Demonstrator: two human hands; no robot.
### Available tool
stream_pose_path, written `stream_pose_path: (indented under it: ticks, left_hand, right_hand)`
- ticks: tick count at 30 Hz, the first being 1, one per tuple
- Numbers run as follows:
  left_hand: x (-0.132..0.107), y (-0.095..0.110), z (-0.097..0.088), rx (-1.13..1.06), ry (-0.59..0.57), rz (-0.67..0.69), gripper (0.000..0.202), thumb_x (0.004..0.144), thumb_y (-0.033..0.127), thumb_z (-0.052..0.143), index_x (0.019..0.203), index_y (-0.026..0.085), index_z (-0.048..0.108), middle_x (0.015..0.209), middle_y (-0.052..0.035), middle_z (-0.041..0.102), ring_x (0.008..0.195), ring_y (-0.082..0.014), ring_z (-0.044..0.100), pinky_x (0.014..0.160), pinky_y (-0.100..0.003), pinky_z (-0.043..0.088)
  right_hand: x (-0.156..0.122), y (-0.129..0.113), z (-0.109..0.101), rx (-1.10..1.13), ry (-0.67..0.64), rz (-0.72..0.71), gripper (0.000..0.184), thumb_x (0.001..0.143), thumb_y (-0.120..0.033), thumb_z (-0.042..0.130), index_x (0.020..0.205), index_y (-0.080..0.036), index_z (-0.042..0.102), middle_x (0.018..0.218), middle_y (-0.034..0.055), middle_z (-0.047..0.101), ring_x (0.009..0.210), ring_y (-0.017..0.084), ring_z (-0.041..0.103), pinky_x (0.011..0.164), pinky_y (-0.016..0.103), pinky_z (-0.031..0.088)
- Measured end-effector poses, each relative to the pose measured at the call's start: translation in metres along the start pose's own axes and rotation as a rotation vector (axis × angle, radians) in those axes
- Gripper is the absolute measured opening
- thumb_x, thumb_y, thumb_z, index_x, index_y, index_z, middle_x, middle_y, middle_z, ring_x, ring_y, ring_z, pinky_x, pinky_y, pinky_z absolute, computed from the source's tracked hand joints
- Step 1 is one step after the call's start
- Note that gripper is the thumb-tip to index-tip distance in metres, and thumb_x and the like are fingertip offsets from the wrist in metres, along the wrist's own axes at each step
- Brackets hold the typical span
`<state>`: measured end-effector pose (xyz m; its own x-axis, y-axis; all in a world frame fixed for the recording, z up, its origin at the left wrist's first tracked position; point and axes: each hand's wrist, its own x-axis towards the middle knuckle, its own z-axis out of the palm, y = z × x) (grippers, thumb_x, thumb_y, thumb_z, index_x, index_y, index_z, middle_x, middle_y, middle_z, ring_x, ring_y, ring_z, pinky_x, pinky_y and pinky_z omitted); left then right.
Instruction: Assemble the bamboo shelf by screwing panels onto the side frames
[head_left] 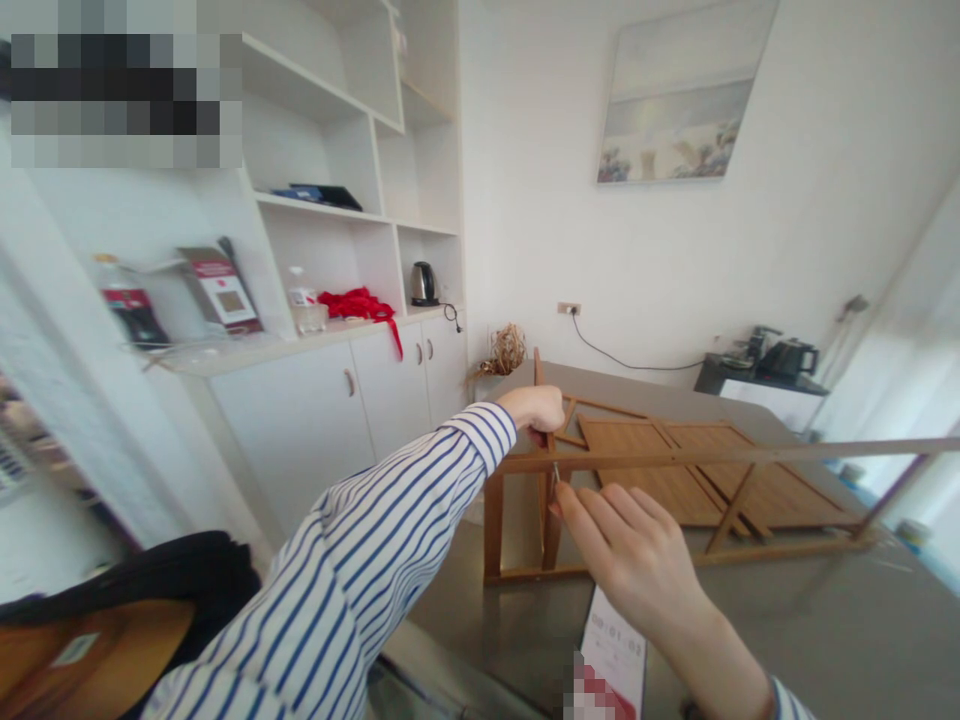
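Closing the left hand (pixel 534 408) around a wooden bar (pixel 538 368), pinching a slim metal rod (pixel 556 473) between right hand (pixel 630 548) fingers, at a rail (pixel 675 457) of the wooden frame (pixel 493 522) standing on the bench (pixel 787 620); probably handling light, stiff, best gripping by that rail.

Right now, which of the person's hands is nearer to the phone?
Right. The right hand is just past the far end of the phone, on the near side of the wooden rail; the left hand is farther away, beyond that rail.
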<state>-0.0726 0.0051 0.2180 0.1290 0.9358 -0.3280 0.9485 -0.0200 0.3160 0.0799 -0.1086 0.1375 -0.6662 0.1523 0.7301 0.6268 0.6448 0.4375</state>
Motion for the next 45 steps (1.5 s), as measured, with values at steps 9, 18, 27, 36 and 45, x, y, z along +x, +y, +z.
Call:
stream_pose_path:
  ticks: [9, 18, 27, 36, 45]
  left_hand:
    - [0.003, -0.002, 0.0, 0.008, 0.004, 0.009, 0.031, 0.083, 0.003, 0.043, 0.105, -0.002, 0.065, 0.09, -0.0205, 0.073, 0.058, -0.015, 0.069, 0.054, -0.019, 0.054]
    - [0.002, -0.002, -0.001, -0.019, -0.001, 0.012, 0.029, 0.081, 0.002, 0.045, 0.102, -0.001, 0.065, 0.085, -0.018, 0.074, 0.058, -0.0147, 0.069, 0.06, -0.021, 0.056]
    - [-0.001, 0.0, 0.0, -0.018, -0.002, 0.012, 0.032, 0.084, 0.003, 0.041, 0.107, 0.0, 0.063, 0.09, -0.0193, 0.073, 0.06, -0.0146, 0.069, 0.056, -0.02, 0.055]
    - [0.0, 0.0, -0.001, 0.035, -0.002, 0.006, 0.03, 0.081, 0.003, 0.045, 0.102, -0.001, 0.066, 0.09, -0.0192, 0.074, 0.062, -0.0163, 0.07, 0.056, -0.02, 0.054]
    - [-0.002, 0.003, -0.002, 0.063, -0.007, -0.012, 0.029, 0.083, 0.004, 0.045, 0.099, 0.0, 0.068, 0.087, -0.0185, 0.074, 0.063, -0.0159, 0.07, 0.058, -0.018, 0.053]
  right_hand:
    - [-0.004, -0.027, 0.025, 0.668, 0.056, 0.512, 0.023, 0.099, -0.018, 0.04, 0.118, -0.016, 0.054, 0.072, 0.0012, 0.069, 0.059, 0.012, 0.064, 0.055, 0.023, 0.045]
    - [-0.008, -0.031, 0.031, 0.871, -0.029, 0.603, 0.018, 0.1, -0.029, 0.042, 0.106, -0.021, 0.057, 0.08, 0.002, 0.071, 0.066, 0.014, 0.065, 0.06, 0.024, 0.049]
    - [-0.009, -0.009, 0.019, 0.691, -0.024, 0.23, 0.024, 0.097, -0.022, 0.049, 0.118, -0.013, 0.058, 0.095, 0.0086, 0.067, 0.085, 0.018, 0.063, 0.075, 0.03, 0.054]
    - [-0.001, -0.003, 0.011, 0.406, -0.073, 0.09, 0.019, 0.096, -0.022, 0.051, 0.106, -0.013, 0.064, 0.092, 0.0099, 0.066, 0.082, 0.02, 0.059, 0.074, 0.036, 0.052]
    - [0.004, -0.016, 0.015, 0.401, 0.021, 0.2, 0.017, 0.097, -0.019, 0.05, 0.097, -0.013, 0.066, 0.087, 0.0094, 0.067, 0.081, 0.019, 0.061, 0.074, 0.033, 0.052]
